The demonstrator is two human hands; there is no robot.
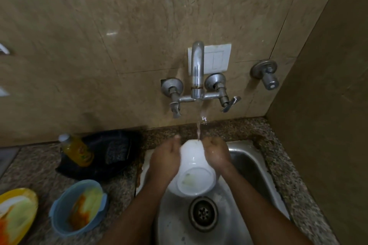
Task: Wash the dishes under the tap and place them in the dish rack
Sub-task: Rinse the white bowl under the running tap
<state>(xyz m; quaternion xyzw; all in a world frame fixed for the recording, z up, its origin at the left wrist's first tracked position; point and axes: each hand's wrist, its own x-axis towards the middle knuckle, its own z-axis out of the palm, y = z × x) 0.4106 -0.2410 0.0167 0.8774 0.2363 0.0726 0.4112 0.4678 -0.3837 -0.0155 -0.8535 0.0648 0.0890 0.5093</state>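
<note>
While rinsed, smooth white bowl (194, 167)

A home kitchen's washing-up corner: a steel sink (251, 161) set in a speckled granite counter (278, 157), below a wall-mounted chrome tap (197, 69) running water between both hands. Beige marble-look tiles (99, 45) line the wall behind. Left of the hands, a food-smeared blue bowl (78, 207), a yellow plate (16, 213) and a bottle of yellow liquid (76, 150) sit on the counter.
</note>
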